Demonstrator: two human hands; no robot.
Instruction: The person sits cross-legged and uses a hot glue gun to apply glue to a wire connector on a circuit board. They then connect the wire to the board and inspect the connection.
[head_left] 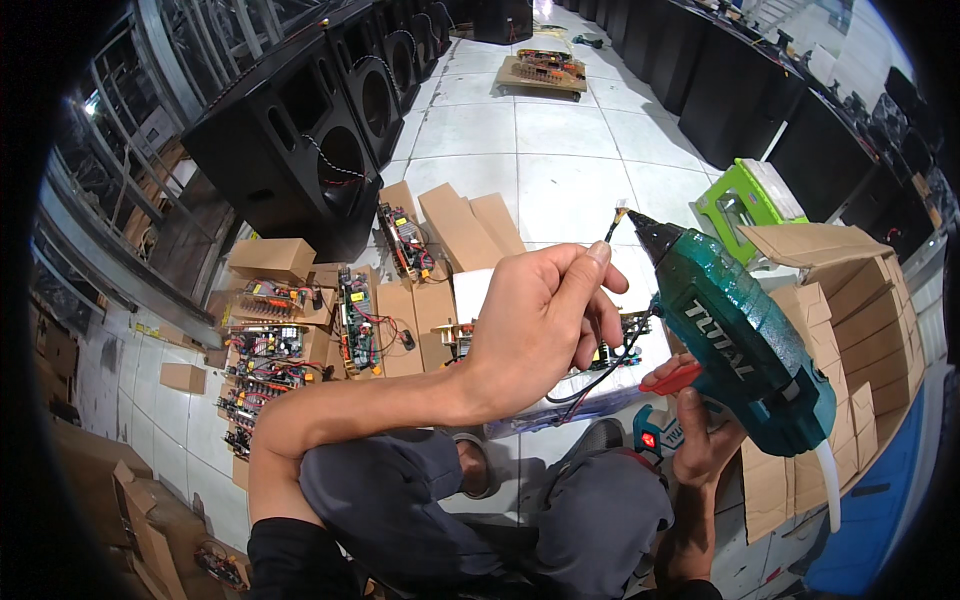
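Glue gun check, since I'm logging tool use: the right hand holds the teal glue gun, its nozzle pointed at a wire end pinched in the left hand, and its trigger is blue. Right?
Not quite: the head view shows the glue gun has a red trigger, not blue. The right hand holds it, nozzle toward the wire end pinched in the left hand.

The left hand (535, 325) was raised in front of the body, forearm bent across the knees, fingers curled, thumb and forefinger pinched together. The right hand (700, 430) sat lower, wrapped in a grip, forefinger crooked forward.

The left hand (540, 320) hides most of the black wire (612, 228) (only its tip sticks out). The glue gun (745, 345) covers the right hand's (700, 440) fingers.
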